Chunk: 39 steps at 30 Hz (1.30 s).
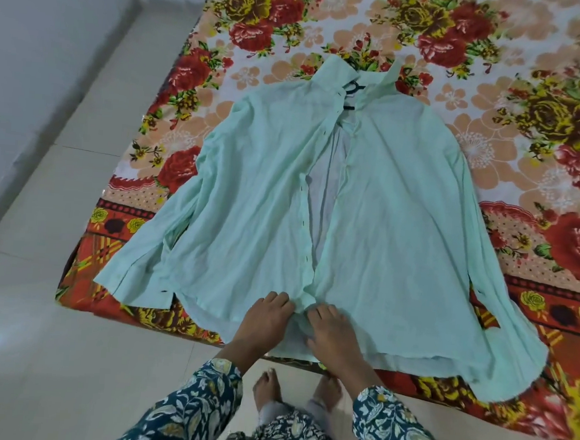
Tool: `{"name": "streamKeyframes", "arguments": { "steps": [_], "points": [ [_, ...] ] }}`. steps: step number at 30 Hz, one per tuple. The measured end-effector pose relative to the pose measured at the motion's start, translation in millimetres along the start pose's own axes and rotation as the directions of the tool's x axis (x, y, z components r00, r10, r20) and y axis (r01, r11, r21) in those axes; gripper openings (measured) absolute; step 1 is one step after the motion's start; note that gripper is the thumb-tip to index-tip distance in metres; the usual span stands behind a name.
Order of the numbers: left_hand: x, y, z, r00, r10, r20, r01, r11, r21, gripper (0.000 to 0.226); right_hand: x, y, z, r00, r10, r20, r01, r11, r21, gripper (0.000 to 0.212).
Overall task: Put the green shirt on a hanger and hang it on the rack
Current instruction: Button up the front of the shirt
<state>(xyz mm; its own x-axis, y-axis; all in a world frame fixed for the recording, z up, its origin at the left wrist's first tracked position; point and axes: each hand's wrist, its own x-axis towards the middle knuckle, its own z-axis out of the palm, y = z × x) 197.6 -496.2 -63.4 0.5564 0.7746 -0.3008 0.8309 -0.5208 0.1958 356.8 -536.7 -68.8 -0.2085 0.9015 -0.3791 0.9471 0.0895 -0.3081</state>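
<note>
Fingers first: my left hand and right hand sit side by side at the bottom hem of the shirt, right where the two front edges meet. Both are curled down onto the cloth, fingertips pinching the plackets together, I judge, though I cannot tell whether either hand has a firm grip or is only pressing. They are just beside each other, nearly touching.

Out from there, the shirt lies flat on its back, front open up the middle, pale lining showing in the gap. Sleeves spread wide to either side, cuffs near the bed's edge. Up at the collar a dark hanger peeks out, its hook and neck visible, the rest hidden under the fabric. So the hanger looks to be already inside the shoulders. That part seems done. I read this step as closing or buttoning the front from the bottom up, and most of the placket is open. After that, lifting the lot and getting it onto the rack is all left to do. No rack in view here.

Under the shirt is a bedsheet, loud with red and yellow roses on peach and white, an orange border along the near edge. The hem hangs slightly over that edge. Pale floor tiles run left and below, my bare feet on them, a plain wall off to the far left.
</note>
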Motion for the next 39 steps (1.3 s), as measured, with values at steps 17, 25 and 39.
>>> {"name": "streamKeyframes", "arguments": {
  "steps": [17,25,39],
  "points": [
    [-14,14,-26,0.935,0.083,0.346,-0.144,0.977,0.157,0.03,-22,7,-23,0.886,0.223,0.406,-0.331,0.918,0.219,0.025],
    [-15,37,-3,0.98,0.018,0.201,-0.042,0.993,0.115,0.048,-3,-16,-27,0.902,0.429,0.053,-0.416,0.829,0.374,0.016],
    [-31,19,-20,0.993,0.116,0.0,-0.107,0.911,-0.399,0.014,77,-6,-69,0.766,0.347,0.542,-0.41,-0.386,0.826,0.023]
  ]
}}
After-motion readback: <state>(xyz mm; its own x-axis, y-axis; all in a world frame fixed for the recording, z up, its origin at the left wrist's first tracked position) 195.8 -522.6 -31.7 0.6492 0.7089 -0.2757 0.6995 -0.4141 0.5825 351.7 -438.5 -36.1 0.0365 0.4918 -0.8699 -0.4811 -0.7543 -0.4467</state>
